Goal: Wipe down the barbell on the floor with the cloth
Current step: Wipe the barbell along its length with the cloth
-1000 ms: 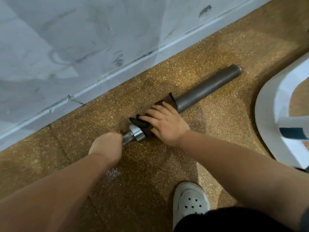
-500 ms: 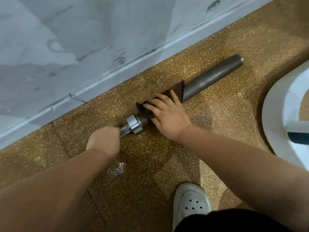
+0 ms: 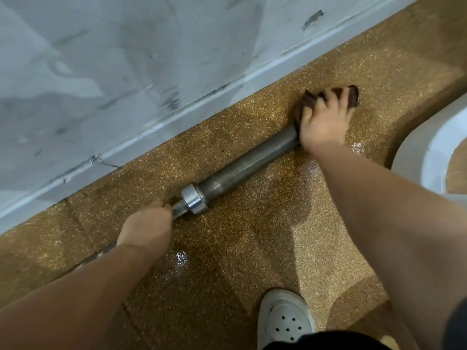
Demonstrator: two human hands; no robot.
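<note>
A grey steel barbell (image 3: pixel 242 165) lies diagonally on the speckled brown floor, parallel to the wall. Its thick sleeve and shiny collar (image 3: pixel 194 202) are bare. My left hand (image 3: pixel 147 223) is closed around the thin shaft just below the collar. My right hand (image 3: pixel 322 121) presses a dark brown cloth (image 3: pixel 352 96) over the far end of the sleeve, fingers spread across it. The sleeve's tip is hidden under the cloth and hand.
A grey marble wall with a pale baseboard (image 3: pixel 177 114) runs close behind the barbell. A white curved object (image 3: pixel 427 147) stands at the right edge. My white clog (image 3: pixel 285 317) rests on the floor near the bottom. Wet glossy patches (image 3: pixel 180 257) show on the floor.
My right hand has slid the cloth along the sleeve from the collar to the far end, baring the sleeve. My left hand has kept its grip on the shaft.
</note>
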